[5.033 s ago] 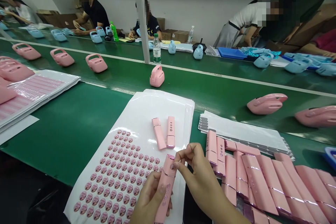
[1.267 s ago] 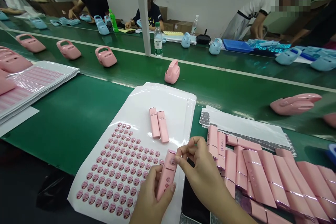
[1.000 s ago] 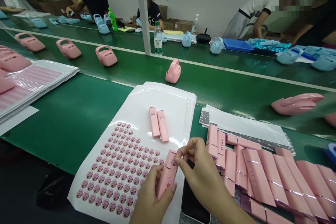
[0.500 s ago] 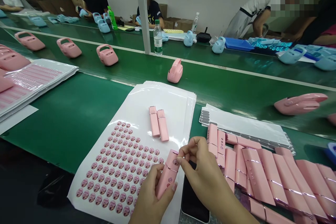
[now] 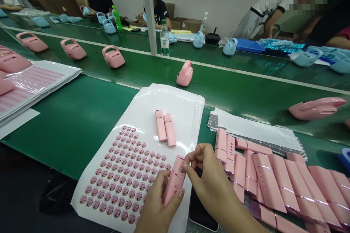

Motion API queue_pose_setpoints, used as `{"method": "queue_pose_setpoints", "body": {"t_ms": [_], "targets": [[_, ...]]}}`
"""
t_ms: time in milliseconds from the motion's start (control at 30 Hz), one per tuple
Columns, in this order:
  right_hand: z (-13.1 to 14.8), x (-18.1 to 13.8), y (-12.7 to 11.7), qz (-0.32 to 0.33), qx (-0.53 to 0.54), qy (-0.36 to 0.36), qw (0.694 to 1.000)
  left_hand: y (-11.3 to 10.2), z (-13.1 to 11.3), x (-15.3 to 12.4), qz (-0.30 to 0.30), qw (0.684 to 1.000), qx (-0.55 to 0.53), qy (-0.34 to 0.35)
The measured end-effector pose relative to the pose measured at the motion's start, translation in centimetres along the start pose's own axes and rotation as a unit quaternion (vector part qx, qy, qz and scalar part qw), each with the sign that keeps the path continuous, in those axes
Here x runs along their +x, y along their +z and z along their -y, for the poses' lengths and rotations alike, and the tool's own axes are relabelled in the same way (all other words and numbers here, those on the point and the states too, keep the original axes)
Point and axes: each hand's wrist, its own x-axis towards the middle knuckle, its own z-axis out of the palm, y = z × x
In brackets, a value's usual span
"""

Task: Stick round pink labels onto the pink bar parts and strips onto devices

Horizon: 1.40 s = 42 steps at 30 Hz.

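Note:
My left hand (image 5: 161,196) is wrapped round a pink stick-shaped plastic device (image 5: 172,186) with a shiny band and small round buttons, tilted over the sticker sheet. With thumb and forefinger, my right hand (image 5: 203,171) pinches at a small round sticker (image 5: 182,169) on the device's upper part; the fingertips hide some of it. Underneath lies a white sheet (image 5: 136,116) with rows of round pink picture stickers (image 5: 117,189), several gaps showing near its upper right. Two similar pink devices (image 5: 165,128) rest side by side on that sheet.
To the right lies a pile of pink devices (image 5: 270,182) beside grey-spotted sheets (image 5: 254,131). A dark phone (image 5: 202,211) is partly under my right hand. Pink handled casings (image 5: 185,74) stand along the green belt (image 5: 235,83). A bottle (image 5: 164,40) stands by a post (image 5: 149,14). Co-workers sit opposite.
The pink casings on the belt have shifted slightly to the right. My right fingertips have moved a touch to the left on the device; my left hand keeps its hold.

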Motion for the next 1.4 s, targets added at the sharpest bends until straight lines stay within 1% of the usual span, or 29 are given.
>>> {"method": "queue_pose_setpoints", "body": {"t_ms": [300,433,500,567,633,700,733,800,833,900,933,1000,1067,1100,1167,1233,1300,1400], "targets": [[-0.3,-0.4,0.4,-0.034,0.002,-0.007,0.999,0.0,0.1,-0.1,0.000,1.000,-0.009,0.011],[-0.7,-0.2,1.0,-0.062,0.003,-0.023,0.998,-0.1,0.1,-0.1,-0.016,1.000,-0.008,0.000],[-1.1,-0.1,1.1,-0.067,0.007,-0.031,0.997,-0.1,-0.2,-0.1,-0.021,0.999,-0.035,-0.009],[-1.5,-0.2,0.9,-0.066,0.012,-0.039,0.997,-0.3,-0.8,-0.1,-0.037,0.997,-0.064,-0.025],[-1.8,-0.4,0.2,-0.066,0.005,-0.049,0.997,-0.8,-1.6,0.2,-0.083,0.994,-0.063,-0.044],[-2.0,-0.5,-0.5,-0.065,-0.023,-0.053,0.996,-1.9,-2.5,0.9,-0.151,0.987,-0.025,-0.047],[-2.0,-0.3,-0.7,-0.056,-0.040,-0.053,0.996,-2.6,-2.9,1.5,-0.180,0.983,-0.001,-0.038],[-1.9,0.4,-0.4,-0.018,-0.070,-0.050,0.996,-4.1,-3.6,3.2,-0.222,0.969,0.104,0.000],[-1.8,1.0,0.1,0.004,-0.080,-0.053,0.995,-4.9,-3.9,4.2,-0.235,0.957,0.170,0.020],[-1.7,2.6,1.7,0.032,-0.088,-0.067,0.993,-5.8,-4.4,6.4,-0.240,0.924,0.295,0.051],[-1.7,3.6,2.7,0.031,-0.087,-0.074,0.993,-6.1,-4.6,7.5,-0.238,0.908,0.339,0.062],[-1.8,5.4,4.4,0.013,-0.072,-0.074,0.995,-5.9,-5.1,9.4,-0.244,0.885,0.388,0.078],[-2.1,6.8,5.4,-0.011,-0.034,-0.054,0.998,-5.4,-5.5,10.8,-0.264,0.855,0.436,0.094],[-2.2,7.2,5.4,-0.024,-0.005,-0.037,0.999,-5.1,-5.7,11.3,-0.273,0.841,0.456,0.098],[-2.7,7.7,4.8,-0.045,0.071,0.003,0.996,-4.7,-5.7,12.0,-0.280,0.824,0.482,0.101],[-3.2,7.8,3.5,-0.045,0.168,0.051,0.983,-4.7,-5.5,12.5,-0.280,0.820,0.489,0.100],[-3.7,8.0,2.1,-0.019,0.278,0.099,0.955,-5.1,-5.3,12.7,-0.280,0.824,0.482,0.096],[-4.2,8.2,0.7,0.032,0.425,0.151,0.892,-6.0,-5.2,12.9,-0.281,0.848,0.441,0.092]]}}
